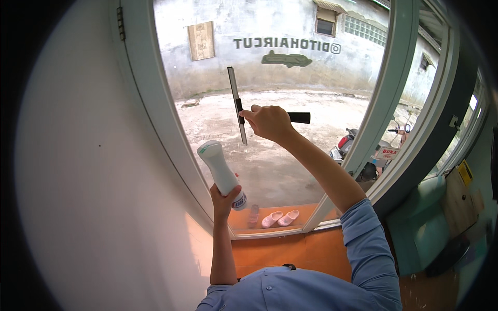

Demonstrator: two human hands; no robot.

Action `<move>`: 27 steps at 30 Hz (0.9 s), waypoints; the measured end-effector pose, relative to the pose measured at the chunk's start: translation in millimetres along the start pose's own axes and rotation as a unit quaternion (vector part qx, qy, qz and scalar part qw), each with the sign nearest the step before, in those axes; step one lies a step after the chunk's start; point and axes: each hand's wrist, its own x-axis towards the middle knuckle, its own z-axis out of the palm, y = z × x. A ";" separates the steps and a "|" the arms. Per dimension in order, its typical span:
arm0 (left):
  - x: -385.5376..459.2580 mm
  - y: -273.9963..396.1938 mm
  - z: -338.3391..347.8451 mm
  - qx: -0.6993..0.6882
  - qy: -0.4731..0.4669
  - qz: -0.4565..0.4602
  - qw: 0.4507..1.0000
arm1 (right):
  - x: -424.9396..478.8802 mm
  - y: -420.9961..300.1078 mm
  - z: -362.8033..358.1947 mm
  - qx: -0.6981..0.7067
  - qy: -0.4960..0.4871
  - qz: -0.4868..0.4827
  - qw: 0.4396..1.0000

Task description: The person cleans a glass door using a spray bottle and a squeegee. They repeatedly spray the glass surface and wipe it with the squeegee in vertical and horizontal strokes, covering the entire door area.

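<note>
A window squeegee [235, 90] with a black handle is in the grip of my right hand [271, 122]. Its long blade stands nearly upright before the glass door pane [280, 167], leaning a little; whether the rubber touches the glass, I cannot tell. Below and to the left, my left hand [223, 200] is wrapped around a white plastic bottle [218, 167]. The bottle is tilted, its broad end with a green mark facing up and its printed end down by my fingers. Dark lettering and a dark emblem [287, 59] mark the upper pane, seen from behind.
A white wall [97, 175] stands close on the left, beside the hinged door frame [144, 77]. Beyond the glass are pink clogs [280, 219], a sandal [253, 216] and a parked motorbike [346, 142]. A small sign [388, 152] hangs at right, above a green chair [418, 225].
</note>
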 end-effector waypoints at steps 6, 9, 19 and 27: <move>-4.2 -20.0 63.0 -0.017 -0.020 -0.020 0.999 | -49.5 57.0 -19.1 0.002 0.002 0.030 1.000; -6.6 -27.9 94.3 -0.022 -0.035 -0.023 0.999 | -71.0 82.4 -28.5 0.001 -0.005 0.041 0.999; -25.7 -52.3 182.8 -0.055 -0.064 -0.031 0.996 | -147.1 170.6 -48.2 -0.009 0.033 0.078 0.996; -31.3 -60.8 234.3 -0.054 -0.107 -0.021 0.993 | -213.6 239.7 -74.9 -0.062 0.034 0.110 0.991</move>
